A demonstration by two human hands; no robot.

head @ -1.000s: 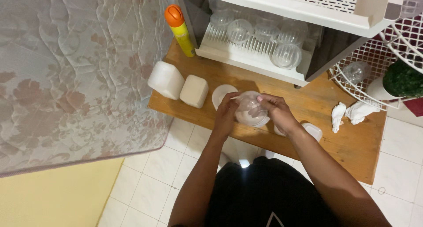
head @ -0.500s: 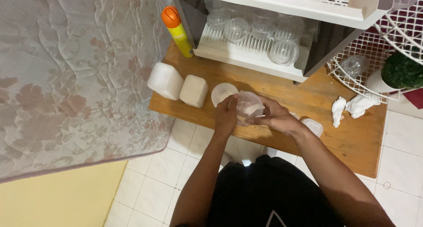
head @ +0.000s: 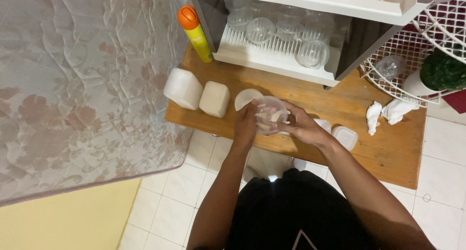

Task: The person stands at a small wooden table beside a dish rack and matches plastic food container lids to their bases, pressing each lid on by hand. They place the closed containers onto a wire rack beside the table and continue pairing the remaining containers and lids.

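Both hands meet over the front edge of a low wooden table [head: 369, 148], and between them sits a small clear plastic cup [head: 271, 115], tipped so its open mouth faces up toward the camera. The left hand [head: 245, 125] is wrapped against the cup's left side, fingers curled around it, while the right hand [head: 301, 126] grips it from the right with the fingers closed on the wall and rim; through the clear plastic the fingertips show pale. The cup is held just above the tabletop, not resting on it. Just behind it, touching or nearly touching the left hand, lies a round white lid [head: 245, 97]. To the left stand two white plastic tubs upside down, a larger one [head: 182, 88] and a squarer one [head: 214, 98], side by side. Near the right wrist are two small clear lidded containers [head: 345, 136], close together. Farther right, two crumpled white tissues [head: 383, 115] lie on the wood. At the back a yellow spray can with an orange cap [head: 195, 32] stands beside a white drying rack [head: 276, 60] holding clear cups upturned in rows. A quilted mattress [head: 82, 80] leans at the left.
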